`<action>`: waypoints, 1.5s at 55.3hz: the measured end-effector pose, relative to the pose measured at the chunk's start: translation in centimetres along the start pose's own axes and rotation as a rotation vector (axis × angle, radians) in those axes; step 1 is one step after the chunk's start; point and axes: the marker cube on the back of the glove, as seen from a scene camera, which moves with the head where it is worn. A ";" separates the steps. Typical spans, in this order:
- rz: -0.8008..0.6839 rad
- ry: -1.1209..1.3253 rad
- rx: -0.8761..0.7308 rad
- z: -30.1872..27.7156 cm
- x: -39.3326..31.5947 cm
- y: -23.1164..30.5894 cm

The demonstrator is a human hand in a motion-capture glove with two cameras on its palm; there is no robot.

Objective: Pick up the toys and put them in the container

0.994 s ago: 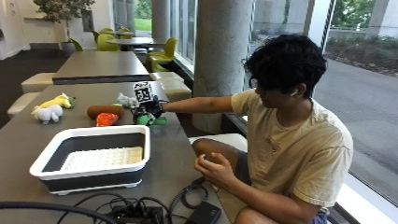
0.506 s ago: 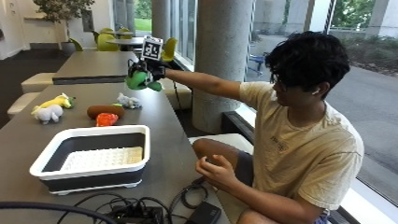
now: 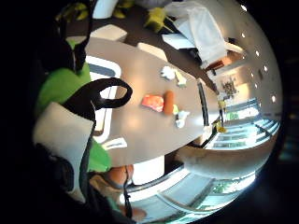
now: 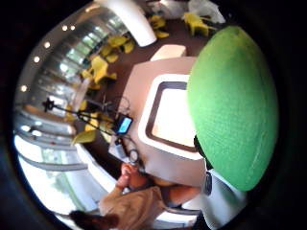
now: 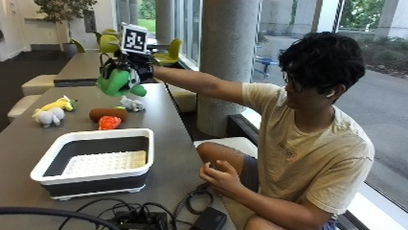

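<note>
My gloved right hand (image 5: 130, 67) grips a green plush toy (image 5: 115, 82) and holds it in the air above the far part of the table. The same green toy (image 4: 233, 105) fills much of the thumb side palm view and shows beside the straps as green plush (image 3: 58, 86) in the little finger side view. Below and nearer stands the white container (image 5: 96, 165) with dark walls, nothing in it. On the table lie a brown toy (image 5: 107, 113), a red toy (image 5: 109, 122), a small grey-white toy (image 5: 132, 103) and a white and yellow plush (image 5: 53, 111).
The grey table (image 5: 167, 143) runs away from the camera. Black cables and a device (image 5: 146, 218) lie at its near end. The person's bare left hand (image 5: 220, 176) rests at the lap. A concrete pillar (image 5: 228, 62) stands behind the arm.
The hand took the green toy from the table beside the brown toy and lifted it high. It now holds it a little lower and nearer the container.
</note>
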 end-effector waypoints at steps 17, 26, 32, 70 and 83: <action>-0.171 -0.004 -0.107 5.2 -7.1 -3.6; -0.104 0.065 -0.226 7.8 -7.7 -4.1; -0.108 0.104 -0.270 8.4 -7.3 -4.0; -0.018 0.102 -0.199 6.9 4.4 4.7; 0.056 0.042 -0.200 9.3 10.8 10.5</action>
